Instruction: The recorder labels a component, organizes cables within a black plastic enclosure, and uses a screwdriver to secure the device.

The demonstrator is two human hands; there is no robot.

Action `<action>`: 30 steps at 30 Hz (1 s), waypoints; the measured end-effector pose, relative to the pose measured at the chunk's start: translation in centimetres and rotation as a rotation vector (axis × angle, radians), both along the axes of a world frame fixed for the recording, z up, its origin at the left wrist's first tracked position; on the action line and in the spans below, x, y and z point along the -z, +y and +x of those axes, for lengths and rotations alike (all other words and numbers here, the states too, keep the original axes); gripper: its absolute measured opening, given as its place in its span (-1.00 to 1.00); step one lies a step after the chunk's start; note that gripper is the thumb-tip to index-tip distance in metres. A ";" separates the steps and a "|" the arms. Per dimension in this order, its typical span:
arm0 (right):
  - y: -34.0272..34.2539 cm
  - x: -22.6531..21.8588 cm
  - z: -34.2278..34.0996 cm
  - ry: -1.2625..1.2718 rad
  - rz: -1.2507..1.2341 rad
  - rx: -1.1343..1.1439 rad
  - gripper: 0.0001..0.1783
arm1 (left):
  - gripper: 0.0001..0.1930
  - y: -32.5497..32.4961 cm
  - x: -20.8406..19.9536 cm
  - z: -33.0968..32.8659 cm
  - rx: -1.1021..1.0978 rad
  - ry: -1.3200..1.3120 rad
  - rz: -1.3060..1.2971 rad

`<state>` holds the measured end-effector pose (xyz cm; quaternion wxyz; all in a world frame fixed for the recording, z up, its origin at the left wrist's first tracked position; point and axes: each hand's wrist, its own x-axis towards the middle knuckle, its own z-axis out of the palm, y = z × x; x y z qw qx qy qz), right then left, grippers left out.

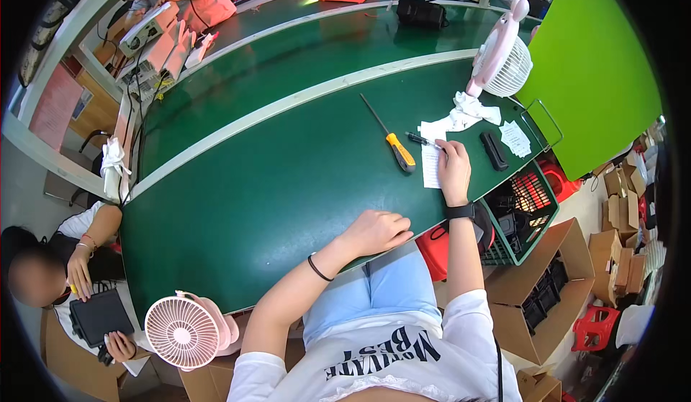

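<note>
My right hand (453,172) is closed around a dark pen (423,140), which lies across the upper part of a long white paper slip (431,168) with printed lines. To the left of the slip rests a screwdriver (399,151) with a yellow and black handle, its shaft directed away from me. A small black case (494,150) is to the right of that hand. My left hand (378,231) rests at the near table edge, fingers loosely curled, with nothing visible in them.
The green table (288,179) carries crumpled white paper (471,112), loose slips (515,138) and a pink fan (497,60) at the right. Another pink fan (183,330) stands near left, beside a co-worker holding a black case (101,317). Right below are a green basket (529,236) and cardboard box (504,323).
</note>
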<state>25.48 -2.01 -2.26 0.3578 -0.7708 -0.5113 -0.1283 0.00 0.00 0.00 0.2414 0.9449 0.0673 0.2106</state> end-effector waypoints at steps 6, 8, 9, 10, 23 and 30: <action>-0.3 -1.6 -1.3 0.038 0.222 0.105 -0.73 | -0.75 0.0 0.3 0.0 -0.010 -0.020 -0.001; -0.3 -1.8 -1.3 0.120 0.358 0.139 -0.74 | -0.75 -0.1 0.1 0.0 -0.012 -0.018 0.001; -0.1 -1.9 -1.0 0.036 0.428 0.141 -0.74 | -0.75 0.0 0.1 0.0 -0.020 -0.021 0.002; -0.1 -1.8 -1.0 0.128 0.453 0.157 -0.73 | -0.75 0.0 0.1 0.0 -0.016 -0.020 -0.001; 0.2 -0.2 -0.8 0.592 0.494 -0.220 -0.89 | -0.77 -0.1 0.5 1.9 -0.045 -0.013 0.143; 0.8 -0.8 -0.7 0.538 0.416 -0.234 -0.85 | -0.50 -0.8 -0.5 6.3 -0.226 0.090 0.240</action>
